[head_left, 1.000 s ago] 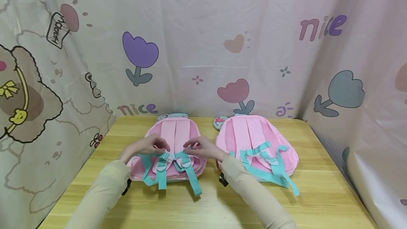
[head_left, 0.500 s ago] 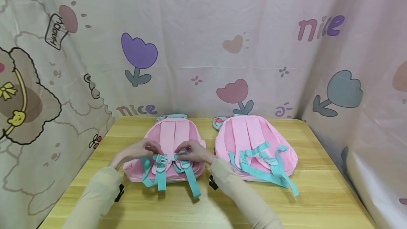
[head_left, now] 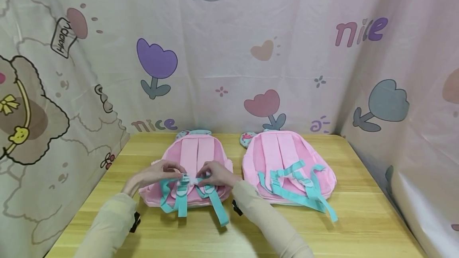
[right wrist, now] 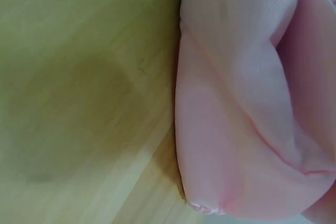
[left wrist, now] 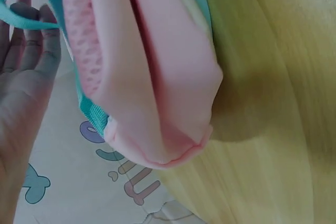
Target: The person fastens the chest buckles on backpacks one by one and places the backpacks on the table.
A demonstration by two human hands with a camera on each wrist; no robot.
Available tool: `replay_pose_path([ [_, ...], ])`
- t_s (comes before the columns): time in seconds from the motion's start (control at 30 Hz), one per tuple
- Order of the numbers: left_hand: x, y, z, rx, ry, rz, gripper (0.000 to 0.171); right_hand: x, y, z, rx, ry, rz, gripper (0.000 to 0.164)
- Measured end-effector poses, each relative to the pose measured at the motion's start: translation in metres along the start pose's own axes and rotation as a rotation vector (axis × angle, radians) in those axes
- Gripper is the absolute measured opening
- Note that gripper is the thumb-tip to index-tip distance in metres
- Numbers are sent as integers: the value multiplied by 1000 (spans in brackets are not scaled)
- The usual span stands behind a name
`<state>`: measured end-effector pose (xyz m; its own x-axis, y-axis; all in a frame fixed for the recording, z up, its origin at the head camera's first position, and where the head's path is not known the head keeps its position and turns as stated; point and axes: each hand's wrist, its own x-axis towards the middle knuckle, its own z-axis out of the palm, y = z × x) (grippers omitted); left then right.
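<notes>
A pink backpack lies on the table with its shoulder straps facing up. My left hand pinches a light teal buckle on its strap. Just to the right, the fingers of my right hand pinch a teal strap, partly hidden under them. Two loose teal strap ends hang toward the table's front. In the left wrist view, the left hand's curled fingers are beside teal webbing. The right wrist view is mostly filled by the backpack's pink side.
A second pink backpack with teal straps lies close on the right, near my right forearm. Both stand on a wooden table, close to a printed curtain behind it. More curtain hangs at the left and right.
Both hands came down onto the left backpack's straps and took hold of buckle and webbing. The buckle now shows raised in the left fingers. The right backpack has not moved.
</notes>
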<state>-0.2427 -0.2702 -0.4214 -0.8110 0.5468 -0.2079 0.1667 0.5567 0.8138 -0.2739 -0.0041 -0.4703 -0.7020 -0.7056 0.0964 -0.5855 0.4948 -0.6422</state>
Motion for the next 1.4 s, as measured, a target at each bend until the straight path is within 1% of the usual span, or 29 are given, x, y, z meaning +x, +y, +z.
replay_pose_path([
  [0.13,1,-5,4,-59,-3,53,31,0,0,1,-49,3,-8,22],
  [0.23,2,-9,6,-98,3,72,35,0,2,2,-55,13,-8,20],
  [0.3,3,-12,6,-89,15,72,36,0,3,3,-39,20,-8,18],
  [0.43,5,-16,9,-29,53,58,33,0,6,4,0,22,-10,16],
  [0.5,5,-18,10,-12,71,63,33,0,7,4,12,15,-16,15],
  [0.7,6,-21,13,-5,114,77,33,0,8,4,49,14,2,19],
  [0.9,9,-19,18,-27,148,56,30,-1,9,6,116,32,10,19],
  [1.0,10,-17,21,-47,142,52,30,-2,11,7,171,38,18,18],
  [1.17,11,-18,24,-108,125,47,31,-5,13,5,263,47,19,17],
  [1.4,10,-20,25,-163,95,73,33,-8,12,4,296,59,50,16],
])
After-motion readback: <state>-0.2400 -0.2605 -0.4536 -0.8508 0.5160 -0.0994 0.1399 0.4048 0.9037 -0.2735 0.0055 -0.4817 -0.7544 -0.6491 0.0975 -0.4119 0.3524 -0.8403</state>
